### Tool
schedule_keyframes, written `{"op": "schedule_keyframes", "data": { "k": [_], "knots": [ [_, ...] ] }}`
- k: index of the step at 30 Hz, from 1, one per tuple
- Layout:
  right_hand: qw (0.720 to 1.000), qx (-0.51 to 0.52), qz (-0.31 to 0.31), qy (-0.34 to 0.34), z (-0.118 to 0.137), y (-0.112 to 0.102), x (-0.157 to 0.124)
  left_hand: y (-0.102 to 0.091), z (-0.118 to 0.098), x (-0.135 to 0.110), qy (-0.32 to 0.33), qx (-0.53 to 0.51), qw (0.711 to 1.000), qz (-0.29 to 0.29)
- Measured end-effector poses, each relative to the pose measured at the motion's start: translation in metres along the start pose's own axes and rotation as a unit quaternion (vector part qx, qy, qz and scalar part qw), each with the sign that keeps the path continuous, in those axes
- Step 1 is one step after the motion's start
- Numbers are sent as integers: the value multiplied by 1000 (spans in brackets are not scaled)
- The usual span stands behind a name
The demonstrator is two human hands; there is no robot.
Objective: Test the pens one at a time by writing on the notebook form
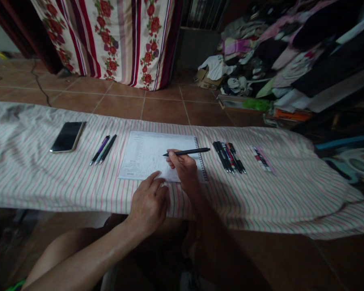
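Note:
A spiral-bound notebook lies on the striped cloth, its wire binding on the right and faint marks on the page. My right hand is closed round a black pen, whose tip points left over the middle of the page. I cannot tell whether the tip touches the paper. My left hand rests at the notebook's lower edge, fingers extended and partly bent, with nothing held. To the left lie several pens side by side. Right of the binding is a bundle of pens.
At far left a dark-screened phone lies on the striped cloth. More slim, pale and dark items, perhaps pens, lie at right. Beyond are a tiled floor, a flowered curtain and heaped clothes.

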State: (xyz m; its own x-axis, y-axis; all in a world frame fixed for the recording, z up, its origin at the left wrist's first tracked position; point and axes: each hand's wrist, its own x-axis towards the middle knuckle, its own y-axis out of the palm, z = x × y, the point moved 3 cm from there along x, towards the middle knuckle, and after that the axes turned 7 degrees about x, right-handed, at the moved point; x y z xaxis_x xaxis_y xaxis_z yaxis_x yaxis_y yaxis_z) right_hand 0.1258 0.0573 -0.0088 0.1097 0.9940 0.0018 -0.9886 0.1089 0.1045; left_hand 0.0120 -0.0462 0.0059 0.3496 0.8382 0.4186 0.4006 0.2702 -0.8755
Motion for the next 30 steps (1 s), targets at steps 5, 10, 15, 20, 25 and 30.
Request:
{"op": "schedule_keyframes", "data": {
  "k": [5, 10, 15, 20, 25, 30],
  "knots": [
    [1000, 6, -6, -2, 2, 12, -1, 6, 15, 5, -27, 25, 999, -12],
    [1000, 22, -1, 3, 3, 23, 2, 8, 36, 18, -75, 64, 994, -43],
    [999, 39, 16, 7, 1, 34, 6, 5, 43, 23, -100, 71, 992, -40],
    [999, 41, 14, 8, 3, 41, 7, 4, 43, 22, -96, 67, 993, -36],
    [999, 35, -3, 3, 0, 39, 12, 7, 46, 25, -91, 61, 994, -29],
    [999, 42, -25, 10, -5, 38, 18, 9, 46, 32, -83, 57, 994, -38]
  ]
}}
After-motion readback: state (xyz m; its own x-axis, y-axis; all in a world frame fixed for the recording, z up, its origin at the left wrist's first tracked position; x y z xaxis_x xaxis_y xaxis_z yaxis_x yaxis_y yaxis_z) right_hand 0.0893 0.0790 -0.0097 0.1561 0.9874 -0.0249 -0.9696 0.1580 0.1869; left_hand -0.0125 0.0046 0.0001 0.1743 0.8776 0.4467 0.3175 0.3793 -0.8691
